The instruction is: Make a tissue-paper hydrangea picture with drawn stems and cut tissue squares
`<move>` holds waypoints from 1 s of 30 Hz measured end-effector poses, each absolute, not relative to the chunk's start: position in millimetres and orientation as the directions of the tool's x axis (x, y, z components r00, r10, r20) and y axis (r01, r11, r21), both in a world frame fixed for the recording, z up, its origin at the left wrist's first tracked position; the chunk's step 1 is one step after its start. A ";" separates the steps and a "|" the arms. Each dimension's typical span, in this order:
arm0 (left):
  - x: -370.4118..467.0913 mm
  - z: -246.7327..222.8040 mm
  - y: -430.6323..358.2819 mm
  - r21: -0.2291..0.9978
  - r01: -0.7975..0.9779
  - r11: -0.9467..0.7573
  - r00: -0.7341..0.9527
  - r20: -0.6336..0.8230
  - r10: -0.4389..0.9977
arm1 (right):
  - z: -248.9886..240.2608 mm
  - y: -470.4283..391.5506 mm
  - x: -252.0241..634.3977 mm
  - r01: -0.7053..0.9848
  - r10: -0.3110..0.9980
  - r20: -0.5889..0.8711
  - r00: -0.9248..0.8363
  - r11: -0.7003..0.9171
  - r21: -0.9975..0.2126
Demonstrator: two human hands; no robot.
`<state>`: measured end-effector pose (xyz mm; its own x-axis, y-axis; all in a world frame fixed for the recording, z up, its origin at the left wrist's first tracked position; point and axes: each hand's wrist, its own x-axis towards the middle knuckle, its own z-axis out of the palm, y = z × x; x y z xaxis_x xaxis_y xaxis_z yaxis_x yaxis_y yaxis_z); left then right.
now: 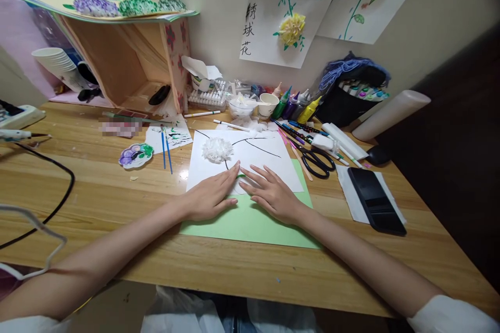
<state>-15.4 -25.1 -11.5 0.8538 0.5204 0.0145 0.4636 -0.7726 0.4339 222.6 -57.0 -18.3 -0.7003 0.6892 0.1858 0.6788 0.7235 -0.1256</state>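
Paper sits near the middle of the table, a white piece marked with thin dark lines, overlying a green sheet that reaches toward the near edge. I see a fluffy white flower on its upper left part, with a dark line running down from it toward the fingers. The left hand lies palm down at the lower left of the white piece, fingers close together and thumb spread off; the right hand lies opposite, fingers fanned wider. I see nothing gripped in either, though their undersides are hidden from me. Between the fingertips shows a green stroke; I cannot tell whether it is wet, but if it is, a sliding finger could smear it. The flower stands proud of the surface, so a careless sweep of the left wrist could flatten or tear it, more so if it is only lightly fixed. Uneven pressure from the two hands could skew the white piece over the green one. Toward the right edge, the scissors lie close to the paper's right side and could snag a corner if it were dragged that way. Left of it, the paint palette and blue brushes could stain a passing forearm.
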 end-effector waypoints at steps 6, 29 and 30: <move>-16.6 -9.4 -25.4 0.428 0.463 -0.776 0.854 0.017 0.519 | -17.3 -59.6 223.7 0.694 0.705 0.223 -0.673 0.706 -0.138; -17.8 -8.1 -26.5 0.323 0.400 -0.858 0.901 0.032 0.432 | -17.2 -62.2 223.3 0.678 0.704 0.321 -0.634 0.705 -0.207; -17.7 -8.4 -26.7 0.319 0.401 -0.859 0.901 0.031 0.433 | -17.2 -62.3 223.0 0.672 0.700 0.314 -0.641 0.710 -0.212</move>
